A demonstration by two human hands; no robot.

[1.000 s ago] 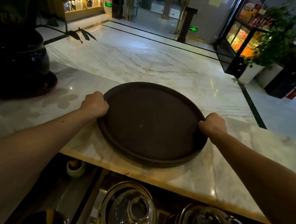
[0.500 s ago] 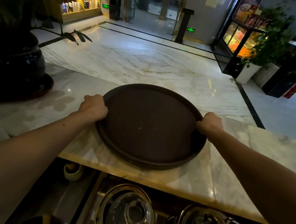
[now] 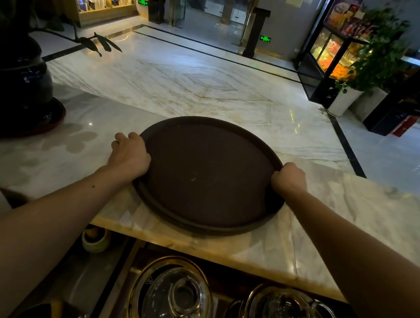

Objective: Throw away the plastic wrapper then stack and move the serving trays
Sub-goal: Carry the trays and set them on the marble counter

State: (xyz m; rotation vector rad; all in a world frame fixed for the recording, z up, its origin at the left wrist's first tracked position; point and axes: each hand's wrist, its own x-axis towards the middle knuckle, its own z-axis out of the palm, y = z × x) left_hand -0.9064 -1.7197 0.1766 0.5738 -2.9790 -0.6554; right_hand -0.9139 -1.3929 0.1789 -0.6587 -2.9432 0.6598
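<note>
On the bench, left hand and right hand clamp opposite rims of the stiff, probably light stacked trays.

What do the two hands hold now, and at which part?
The left hand and right hand grip the stacked round serving trays by opposite side rims, on the marble counter.

Dark plant pot on marble counter; glass teapots below.
</note>
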